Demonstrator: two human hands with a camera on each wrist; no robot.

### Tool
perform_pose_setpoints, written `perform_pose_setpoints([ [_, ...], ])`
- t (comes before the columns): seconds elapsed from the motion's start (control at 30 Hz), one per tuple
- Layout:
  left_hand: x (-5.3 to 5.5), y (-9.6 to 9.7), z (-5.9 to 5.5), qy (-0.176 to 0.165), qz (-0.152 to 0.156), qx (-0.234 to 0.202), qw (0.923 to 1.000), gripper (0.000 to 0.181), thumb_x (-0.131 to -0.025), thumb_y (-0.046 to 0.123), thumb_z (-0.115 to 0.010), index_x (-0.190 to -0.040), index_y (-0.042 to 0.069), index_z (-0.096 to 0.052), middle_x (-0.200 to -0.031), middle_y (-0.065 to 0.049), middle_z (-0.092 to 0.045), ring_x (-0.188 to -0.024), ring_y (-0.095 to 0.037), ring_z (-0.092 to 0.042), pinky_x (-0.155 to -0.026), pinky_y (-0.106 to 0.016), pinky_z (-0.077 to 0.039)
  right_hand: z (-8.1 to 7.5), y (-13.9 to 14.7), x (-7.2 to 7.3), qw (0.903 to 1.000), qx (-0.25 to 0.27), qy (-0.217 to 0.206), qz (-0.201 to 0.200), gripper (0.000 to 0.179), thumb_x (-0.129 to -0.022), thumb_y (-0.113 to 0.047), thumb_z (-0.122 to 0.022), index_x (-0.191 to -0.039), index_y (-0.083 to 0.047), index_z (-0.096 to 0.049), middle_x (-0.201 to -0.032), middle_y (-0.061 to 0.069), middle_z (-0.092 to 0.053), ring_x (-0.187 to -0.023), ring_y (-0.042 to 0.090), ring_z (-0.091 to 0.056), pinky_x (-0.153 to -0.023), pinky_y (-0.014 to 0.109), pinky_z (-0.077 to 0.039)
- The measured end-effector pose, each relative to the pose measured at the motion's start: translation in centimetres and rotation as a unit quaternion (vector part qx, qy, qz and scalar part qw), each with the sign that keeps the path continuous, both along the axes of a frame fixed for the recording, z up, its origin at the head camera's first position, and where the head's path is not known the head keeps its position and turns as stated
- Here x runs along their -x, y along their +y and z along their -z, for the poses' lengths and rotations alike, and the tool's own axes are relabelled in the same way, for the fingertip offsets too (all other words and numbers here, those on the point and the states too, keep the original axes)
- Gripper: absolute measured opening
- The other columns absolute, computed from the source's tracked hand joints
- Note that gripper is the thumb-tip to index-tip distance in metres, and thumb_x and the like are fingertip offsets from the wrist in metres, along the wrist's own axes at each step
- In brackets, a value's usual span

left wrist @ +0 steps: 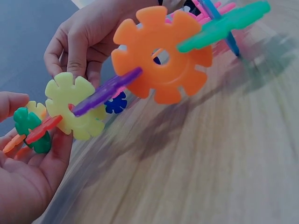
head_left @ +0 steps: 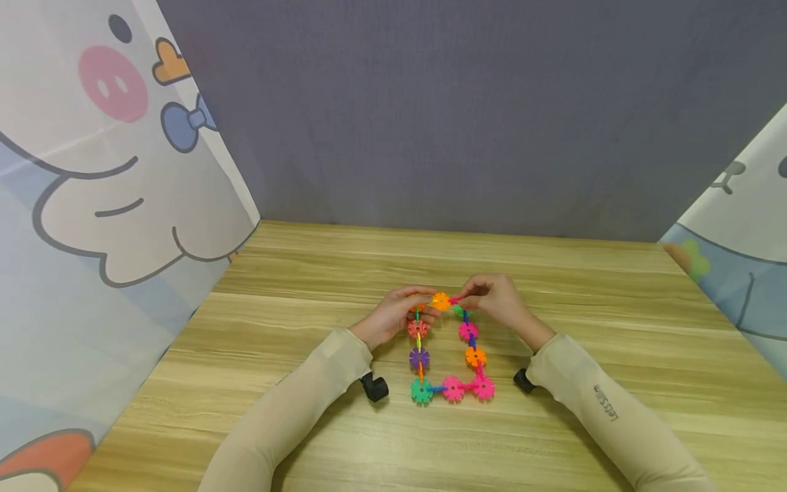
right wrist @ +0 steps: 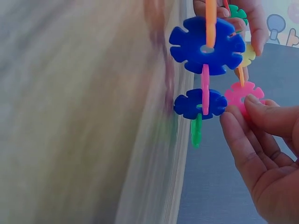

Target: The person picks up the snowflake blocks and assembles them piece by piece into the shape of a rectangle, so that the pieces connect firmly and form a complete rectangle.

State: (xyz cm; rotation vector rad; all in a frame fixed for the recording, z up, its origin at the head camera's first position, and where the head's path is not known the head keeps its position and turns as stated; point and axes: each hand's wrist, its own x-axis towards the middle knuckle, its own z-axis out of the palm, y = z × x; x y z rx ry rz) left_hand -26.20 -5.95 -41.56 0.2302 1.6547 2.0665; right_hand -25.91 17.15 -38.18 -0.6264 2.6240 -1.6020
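Note:
Notched plastic snowflake discs, slotted together into a chain, make a four-sided outline on the table; a purple disc (head_left: pixel 419 359) is in its left side and a teal disc (head_left: pixel 421 391) at its near left corner. At the far left corner my left hand (head_left: pixel 393 316) holds the chain, with the thumb and fingers around a green disc (left wrist: pixel 43 141) and its neighbours. My right hand (head_left: pixel 501 301) pinches a pink disc (right wrist: pixel 239 93) between thumb and fingers at the far right corner, close to a green disc (right wrist: pixel 196 135) on the chain's right side.
The wood-grain table (head_left: pixel 307 273) lies under the chain. A grey panel (head_left: pixel 461 116) rises behind it, with cartoon-printed panels (head_left: pixel 123 205) at the sides. Black wrist fittings (head_left: pixel 375 388) sit beside the sleeves.

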Motion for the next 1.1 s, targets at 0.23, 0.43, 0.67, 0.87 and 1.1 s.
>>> perform_pose_setpoints([
  [0.23, 0.12, 0.16, 0.13, 0.004, 0.001, 0.004, 1.0000, 0.037, -0.103, 0.012, -0.054, -0.139, 0.001, -0.056, -0.093, -0.007, -0.074, -0.077, -0.014, -0.070, -0.074, -0.031, -0.059, -0.05, 0.01, -0.14, 1.0000, 0.001, -0.004, -0.002, 0.006, -0.085, 0.010, -0.072, -0.085, 0.004, -0.072, -0.083, 0.016, -0.069, -0.075, 0.031, -0.071, -0.067, 0.039, -0.061],
  [0.43, 0.02, 0.28, -0.03, 0.003, 0.000, -0.001, 1.0000, 0.037, -0.103, 0.009, -0.053, -0.139, -0.001, -0.055, -0.093, -0.008, -0.073, -0.078, -0.014, -0.070, -0.075, -0.032, -0.059, 0.00, -0.03, -0.19, 0.9999, 0.004, -0.008, 0.004, 0.006, -0.086, 0.010, -0.072, -0.085, 0.003, -0.072, -0.084, 0.018, -0.069, -0.077, 0.032, -0.071, -0.066, 0.038, -0.061],
  [0.67, 0.25, 0.45, -0.03, -0.002, 0.001, -0.010, 0.9999, 0.038, -0.103, 0.006, -0.052, -0.140, -0.005, -0.052, -0.092, -0.008, -0.073, -0.077, -0.013, -0.070, -0.077, -0.032, -0.059, 0.13, -0.19, 0.07, 0.9996, -0.015, 0.022, -0.002, 0.007, -0.085, 0.008, -0.073, -0.085, 0.002, -0.073, -0.082, 0.015, -0.071, -0.072, 0.029, -0.071, -0.065, 0.038, -0.061],
  [0.87, 0.50, 0.13, 0.05, -0.002, -0.002, -0.008, 1.0000, 0.038, -0.103, 0.007, -0.052, -0.139, -0.006, -0.052, -0.093, -0.010, -0.072, -0.077, -0.013, -0.069, -0.075, -0.032, -0.060, -0.28, -0.49, 0.11, 0.9988, -0.040, 0.018, -0.020, 0.006, -0.086, 0.004, -0.074, -0.085, -0.002, -0.072, -0.081, 0.010, -0.070, -0.072, 0.028, -0.070, -0.065, 0.039, -0.060],
  [1.1, 0.60, -0.31, 0.20, -0.019, 0.004, 0.005, 0.9998, 0.038, -0.103, 0.009, -0.054, -0.140, -0.001, -0.054, -0.094, -0.009, -0.073, -0.080, -0.015, -0.070, -0.076, -0.033, -0.060, -0.38, -0.44, 0.38, 0.9982, -0.050, 0.005, -0.033, 0.007, -0.086, 0.005, -0.074, -0.084, -0.002, -0.073, -0.081, 0.010, -0.071, -0.071, 0.031, -0.069, -0.061, 0.038, -0.060],
])
